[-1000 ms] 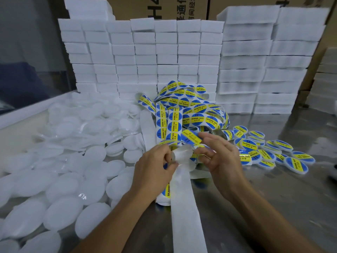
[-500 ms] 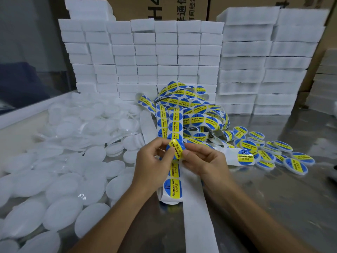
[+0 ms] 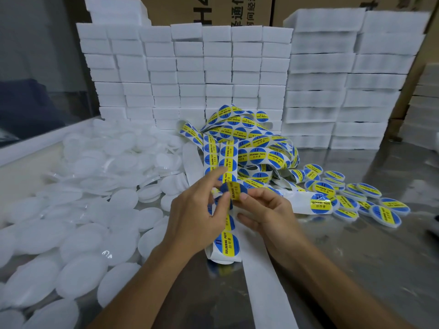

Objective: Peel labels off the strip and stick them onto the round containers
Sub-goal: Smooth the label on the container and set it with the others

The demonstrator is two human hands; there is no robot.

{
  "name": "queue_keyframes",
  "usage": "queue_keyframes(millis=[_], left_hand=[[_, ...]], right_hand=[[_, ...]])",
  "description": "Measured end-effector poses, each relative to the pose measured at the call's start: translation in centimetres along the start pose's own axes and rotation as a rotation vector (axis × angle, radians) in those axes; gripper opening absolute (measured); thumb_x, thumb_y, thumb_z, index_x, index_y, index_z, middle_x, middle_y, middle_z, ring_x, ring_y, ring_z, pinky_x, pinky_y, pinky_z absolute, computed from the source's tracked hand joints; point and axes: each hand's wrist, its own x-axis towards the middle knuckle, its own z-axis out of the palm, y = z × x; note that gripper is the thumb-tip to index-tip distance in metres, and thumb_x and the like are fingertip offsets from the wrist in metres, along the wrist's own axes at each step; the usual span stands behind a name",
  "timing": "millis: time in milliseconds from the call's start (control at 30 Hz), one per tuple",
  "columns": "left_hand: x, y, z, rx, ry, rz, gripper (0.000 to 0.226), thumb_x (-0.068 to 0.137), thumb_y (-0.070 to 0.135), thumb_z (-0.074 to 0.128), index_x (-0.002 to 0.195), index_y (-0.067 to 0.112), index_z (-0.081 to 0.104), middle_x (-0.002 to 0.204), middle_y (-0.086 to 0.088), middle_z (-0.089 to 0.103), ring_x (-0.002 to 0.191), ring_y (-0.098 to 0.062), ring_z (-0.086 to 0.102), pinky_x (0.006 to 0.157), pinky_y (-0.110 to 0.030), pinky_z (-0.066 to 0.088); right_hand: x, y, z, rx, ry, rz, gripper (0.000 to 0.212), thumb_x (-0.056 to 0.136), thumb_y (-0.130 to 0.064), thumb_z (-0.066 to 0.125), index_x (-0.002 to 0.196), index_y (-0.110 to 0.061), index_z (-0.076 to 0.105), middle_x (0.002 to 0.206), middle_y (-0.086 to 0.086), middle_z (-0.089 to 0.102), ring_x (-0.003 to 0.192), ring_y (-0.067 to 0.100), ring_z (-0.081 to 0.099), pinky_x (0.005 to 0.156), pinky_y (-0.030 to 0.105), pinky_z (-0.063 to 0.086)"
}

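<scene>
Steel counter [image 3: 356, 269], white foam blocks [image 3: 213, 67] stacked behind. Both grips pinching one label [image 3: 234, 189] above the strip [image 3: 225, 243]: left hand [image 3: 199, 214], right hand [image 3: 266, 212]. Best peeled slowly, kept flat, then centred on a blank container [image 3: 80, 276] from the left-hand pile.

Left hand [image 3: 199, 210] and right hand [image 3: 266, 210]: meet over the label strip [image 3: 228, 243], both pinching one blue-and-yellow label [image 3: 234, 189].
Tangled strip heap [image 3: 249, 143]: just behind the hands.
Plain white containers [image 3: 83, 210]: spread left of the strip.
Labelled containers [image 3: 356, 200]: clustered right of the strip.
White foam blocks [image 3: 213, 67]: stacked behind the heap.
Steel table [image 3: 356, 269]: beneath everything.
</scene>
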Motion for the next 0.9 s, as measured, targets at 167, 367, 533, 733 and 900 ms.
queue_keyframes(millis=[167, 367, 533, 733, 900], left_hand=[[0.9, -1.9, -1.5, 0.228, 0.113, -0.278, 0.018, 0.088, 0.015, 0.059, 0.105, 0.021, 0.062, 0.100, 0.002, 0.063, 0.082, -0.026, 0.062, 0.068, -0.034, 0.048], [0.4, -4.8, -3.9, 0.640, -0.311, -0.692, 0.011, 0.082, 0.019, 0.057, 0.091, 0.017, 0.061, 0.103, -0.007, 0.068, 0.099, -0.031, 0.061, 0.086, -0.036, 0.044], [0.5, -5.8, -3.8, 0.537, -0.248, -0.671, 0.029, 0.082, 0.009, 0.061, 0.110, 0.016, 0.064, 0.110, -0.012, 0.066, 0.103, -0.037, 0.060, 0.079, -0.036, 0.048], [0.4, -6.0, -3.6, 0.509, -0.219, -0.654, 0.038, 0.079, 0.001, 0.062, 0.115, 0.015, 0.065, 0.114, -0.014, 0.066, 0.107, -0.036, 0.060, 0.086, -0.037, 0.048], [0.5, -6.1, -3.7, 0.540, -0.234, -0.654, 0.024, 0.081, 0.011, 0.064, 0.104, 0.016, 0.068, 0.108, -0.012, 0.068, 0.102, -0.035, 0.061, 0.081, -0.034, 0.044]], right_hand=[[0.3, -0.2, -0.4, 0.056, 0.051, 0.043, 0.006, 0.090, -0.014, 0.068, 0.089, -0.018, 0.063, 0.102, 0.009, 0.076, 0.099, 0.018, 0.073, 0.095, 0.046, 0.052], [0.4, -0.3, -0.5, 0.074, 0.007, 0.053, 0.011, 0.084, -0.019, 0.072, 0.078, -0.026, 0.067, 0.106, 0.005, 0.076, 0.103, 0.019, 0.072, 0.092, 0.044, 0.051], [0.5, -0.1, -0.7, 0.059, -0.007, 0.062, 0.007, 0.084, -0.020, 0.072, 0.084, -0.022, 0.065, 0.106, 0.004, 0.076, 0.102, 0.018, 0.072, 0.095, 0.047, 0.051], [0.4, -0.2, -0.6, 0.054, -0.010, 0.064, 0.011, 0.083, -0.020, 0.073, 0.076, -0.028, 0.069, 0.106, 0.003, 0.076, 0.101, 0.018, 0.072, 0.096, 0.048, 0.051], [0.4, -0.1, -0.6, 0.067, 0.008, 0.066, 0.012, 0.087, -0.017, 0.070, 0.080, -0.025, 0.064, 0.107, 0.005, 0.075, 0.102, 0.019, 0.072, 0.100, 0.052, 0.047]])
